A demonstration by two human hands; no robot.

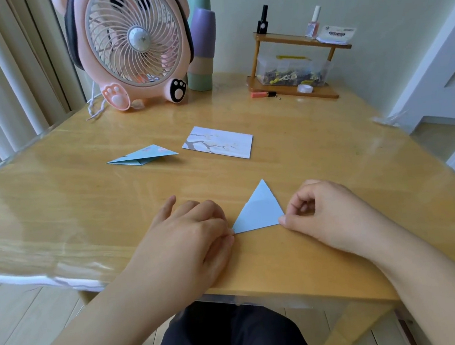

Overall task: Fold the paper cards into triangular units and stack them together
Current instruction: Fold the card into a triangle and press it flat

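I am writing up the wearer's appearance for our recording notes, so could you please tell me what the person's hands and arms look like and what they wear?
Both the left hand and the right hand are bare: no gloves, rings, watch or bracelet show. The forearms are uncovered right to the frame's bottom edge, so no sleeves are visible. The fingernails look short and unpainted, as far as the picture shows.

- Light-blue folded triangle (260, 211): flat on the table's near part, apex pointing away.
- Second blue folded triangular unit (142, 156): lying farther back to the left, flaps slightly raised.
- Unfolded card with blossom-branch print (218, 142): flat, just right of it.
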